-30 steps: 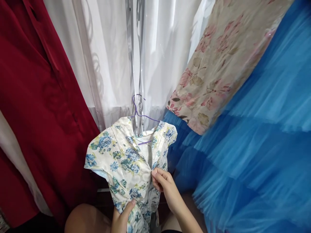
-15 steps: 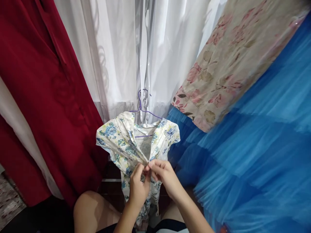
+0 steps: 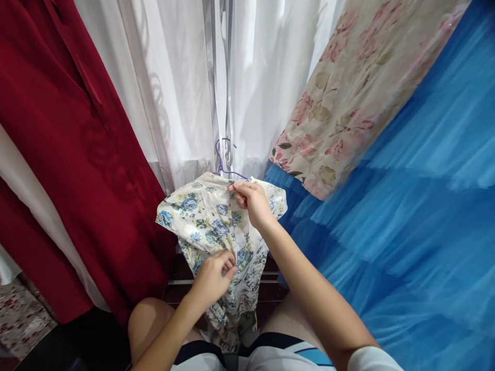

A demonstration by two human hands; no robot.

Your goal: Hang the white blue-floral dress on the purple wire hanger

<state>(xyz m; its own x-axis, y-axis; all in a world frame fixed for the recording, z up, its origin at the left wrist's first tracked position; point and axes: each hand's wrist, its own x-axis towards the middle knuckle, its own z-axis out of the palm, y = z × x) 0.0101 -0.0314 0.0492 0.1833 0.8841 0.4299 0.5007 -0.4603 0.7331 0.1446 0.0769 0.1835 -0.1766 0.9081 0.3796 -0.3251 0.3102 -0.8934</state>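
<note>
A white dress (image 3: pixel 209 226) with blue and green flowers hangs on a purple wire hanger (image 3: pixel 219 159) in front of me. My right hand (image 3: pixel 251 201) is closed in a pinch at the top edge of the dress, just below the hanger; anything small between its fingertips is hidden. Lower down, about waist height on the garment, my left hand (image 3: pixel 214 275) has its fingers curled in on the cloth. Both front edges of the neck opening now lie together between the two hands.
White curtains (image 3: pixel 178 93) with hanging ribbons (image 3: pixel 222 77) are behind the dress. Dark red cloth (image 3: pixel 77 154) hangs on the left. A pink-flowered beige garment (image 3: pixel 340 103) and layered blue tulle (image 3: pixel 406 232) hang close on the right. My bare knees are below.
My right hand has gone up from mid-dress to the neck edge, and the gap there has closed. My left hand has shifted slightly down and left, apart from the right.
</note>
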